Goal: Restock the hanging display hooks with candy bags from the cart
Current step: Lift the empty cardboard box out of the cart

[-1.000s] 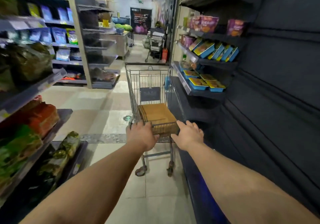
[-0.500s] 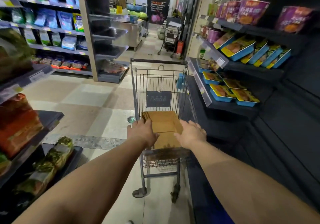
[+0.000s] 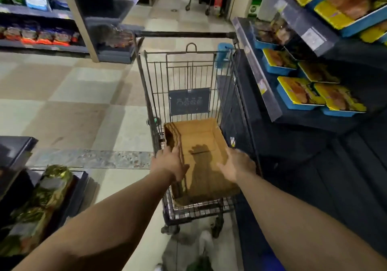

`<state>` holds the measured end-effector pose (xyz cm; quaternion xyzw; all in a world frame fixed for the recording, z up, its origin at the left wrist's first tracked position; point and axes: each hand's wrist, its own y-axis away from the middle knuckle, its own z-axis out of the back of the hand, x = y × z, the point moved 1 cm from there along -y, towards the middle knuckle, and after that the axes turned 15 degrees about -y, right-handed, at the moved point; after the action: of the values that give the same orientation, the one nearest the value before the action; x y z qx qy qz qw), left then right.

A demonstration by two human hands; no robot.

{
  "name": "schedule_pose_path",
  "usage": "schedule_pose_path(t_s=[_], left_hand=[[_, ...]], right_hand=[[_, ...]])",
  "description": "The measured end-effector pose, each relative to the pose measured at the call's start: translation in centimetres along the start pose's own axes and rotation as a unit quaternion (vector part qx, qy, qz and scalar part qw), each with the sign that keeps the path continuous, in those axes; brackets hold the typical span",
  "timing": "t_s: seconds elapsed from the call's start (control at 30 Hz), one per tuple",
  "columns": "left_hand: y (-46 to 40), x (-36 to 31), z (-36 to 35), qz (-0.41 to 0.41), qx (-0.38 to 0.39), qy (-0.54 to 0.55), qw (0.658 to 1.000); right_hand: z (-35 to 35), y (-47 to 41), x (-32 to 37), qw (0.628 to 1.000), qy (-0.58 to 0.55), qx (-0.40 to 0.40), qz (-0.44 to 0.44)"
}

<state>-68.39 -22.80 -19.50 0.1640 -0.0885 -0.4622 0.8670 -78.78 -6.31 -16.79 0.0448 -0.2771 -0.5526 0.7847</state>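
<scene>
Both hands reach into the cart (image 3: 150, 94).
Left hand (image 3: 170, 162) and right hand (image 3: 237, 167), fingers straight and holding nothing, hover over its cardboard box (image 3: 199, 143).

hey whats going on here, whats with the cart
A person stands in a shop aisle and reaches both hands into a wire shopping cart parked beside dark shelving. In the cart sits an open cardboard box, and what shows of its inside looks bare; no candy bags are visible. The left hand is at the box's left wall with fingers straight, and the right hand is spread open over its right side. Neither hand grips anything. Blue and yellow trays sit on the shelf to the right.
</scene>
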Motion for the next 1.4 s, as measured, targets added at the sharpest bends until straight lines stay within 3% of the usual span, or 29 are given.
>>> schedule_pose_path(t_s=[0.27, 0.43, 0.5, 0.6, 0.67, 0.83, 1.0, 1.13, 1.3, 1.4], left_hand=[[-10.0, -1.6, -6.2, 0.089, 0.109, 0.056, 0.988], [-15.8, -2.4, -10.9, 0.172, 0.173, 0.131, 0.961], [-17.2, -2.2, -13.2, 0.235, 0.19, 0.191, 0.934], [-18.1, -1.9, -16.4, 0.328, 0.229, 0.308, 0.863], [-18.5, -1.7, -18.2, 0.35, 0.255, 0.368, 0.822], [-19.1, -1.2, -20.4, 0.359, 0.263, 0.453, 0.773], [-17.9, -2.0, -16.5, 0.369, 0.195, 0.448, 0.791], [-16.3, -2.2, -12.8, 0.358, 0.176, 0.466, 0.79], [-13.1, -0.4, -5.7, 0.249, 0.079, 0.474, 0.841], [-9.0, 1.1, -0.1, 0.177, 0.031, 0.488, 0.854]], right_hand=[[-5.1, -13.6, -3.3, 0.993, 0.031, 0.107, -0.044], [-8.7, -20.9, -6.6, 0.987, 0.017, 0.14, -0.082], [-10.3, -22.9, -8.0, 0.981, -0.006, 0.154, -0.115], [-12.0, -24.9, -10.0, 0.974, -0.055, 0.153, -0.16], [-12.6, -26.0, -11.1, 0.967, -0.087, 0.135, -0.195], [-13.4, -27.8, -12.1, 0.947, -0.136, 0.144, -0.254], [-11.8, -26.1, -10.8, 0.946, -0.199, 0.086, -0.24], [-8.1, -23.0, -8.6, 0.961, -0.174, 0.031, -0.213], [-0.6, -15.9, -4.1, 0.967, -0.179, -0.076, -0.163], [3.7, -9.9, -1.3, 0.958, -0.202, -0.146, -0.143]])
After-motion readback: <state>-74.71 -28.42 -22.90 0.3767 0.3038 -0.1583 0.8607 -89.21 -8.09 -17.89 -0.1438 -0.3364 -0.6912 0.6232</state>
